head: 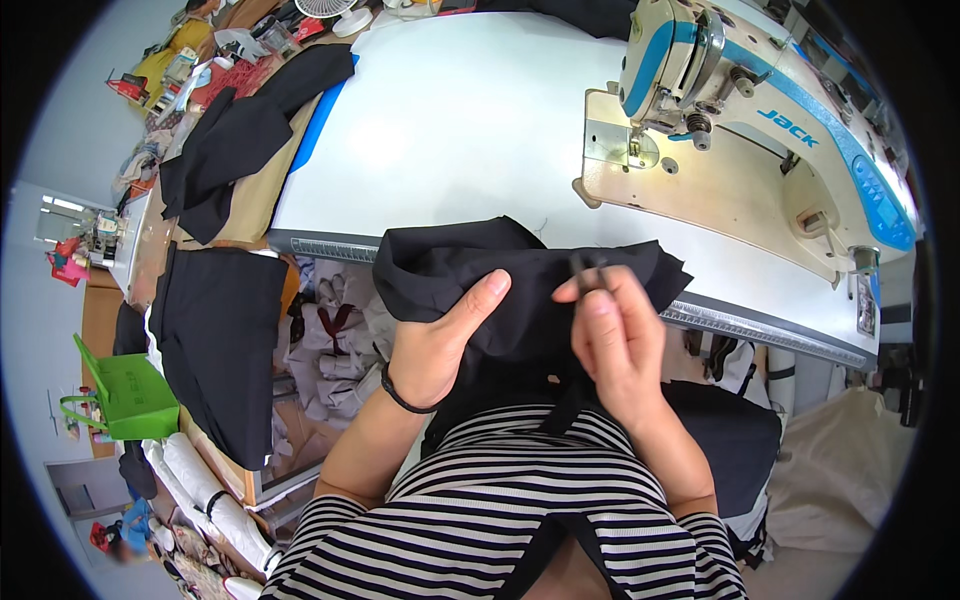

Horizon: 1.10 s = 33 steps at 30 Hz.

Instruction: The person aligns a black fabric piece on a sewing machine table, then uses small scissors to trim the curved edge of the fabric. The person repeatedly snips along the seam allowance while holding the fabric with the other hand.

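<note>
A piece of black fabric (525, 289) is bunched over the near edge of the white sewing table (480, 127). My left hand (442, 330) grips it from the left, thumb on top and the fingers hidden beneath the cloth. Over the fabric's right part is my right hand (619, 330), its thumb and fingers closed on a small dark tool, blurred, whose kind I cannot tell. A short loose thread (541, 225) lies just beyond the cloth. To the right stands a Jack sewing machine (750, 112), its needle and presser foot above the metal plate.
A ruler strip (750, 330) runs along the table's near edge. More black cloth pieces (232, 150) lie at the left, with others (217, 352) draped below. A green bag (135, 397) stands further left. Pale cloth (345, 360) fills the space under the table, and a white fan (337, 11) stands beyond.
</note>
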Tool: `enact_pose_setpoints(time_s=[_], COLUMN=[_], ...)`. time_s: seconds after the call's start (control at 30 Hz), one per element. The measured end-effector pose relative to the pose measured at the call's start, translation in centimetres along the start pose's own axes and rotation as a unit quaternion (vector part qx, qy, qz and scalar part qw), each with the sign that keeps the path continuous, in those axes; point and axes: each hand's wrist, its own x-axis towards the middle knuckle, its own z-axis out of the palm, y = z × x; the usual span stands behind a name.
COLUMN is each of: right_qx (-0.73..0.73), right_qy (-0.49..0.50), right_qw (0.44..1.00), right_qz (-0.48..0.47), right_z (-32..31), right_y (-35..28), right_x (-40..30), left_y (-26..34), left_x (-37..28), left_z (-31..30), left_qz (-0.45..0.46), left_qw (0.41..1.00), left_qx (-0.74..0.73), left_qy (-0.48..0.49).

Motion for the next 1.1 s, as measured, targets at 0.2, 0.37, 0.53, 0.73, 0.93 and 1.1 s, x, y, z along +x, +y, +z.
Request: enact_pose_setpoints(time_s=[0.2,0.37,0.53,0.73,0.93,1.1], right_qx=[-0.1,-0.102,-0.101,-0.054,0.17,-0.03], right_qy=[-0.043,-0.041,-0.039,-0.037,0.082,-0.028], right_qw=[0.994,0.993,0.993,0.998,0.977,0.999], right_qz=[0.026,0.035,0.035,0.001,-0.101,0.024], right_z=[0.7,0.9,1.0,1.3,-0.5,0.3], right_y=[-0.1,-0.2,-0.3,0.2,0.8,-0.4], right_x=[0.3,0.3,0.3,0.3,1.4,0.1], left_y=[0.2,0.0,0.0,0.1,-0.7,0.1], left_x=[-0.1,-0.2,-0.3,-0.2,-0.3,-0.2], left_z=[0.1,-0.3,-0.2,-0.2,-0.6,0.0], left_qz=[0.0,0.004,0.001,0.012,0.0,-0.024], left_qw=[1.0,0.999,1.0,0.999,1.0,1.0], left_qx=[0.01,0.035,0.027,0.037,0.025,0.0], left_qy=[-0.009,-0.015,-0.01,-0.025,-0.007,-0.006])
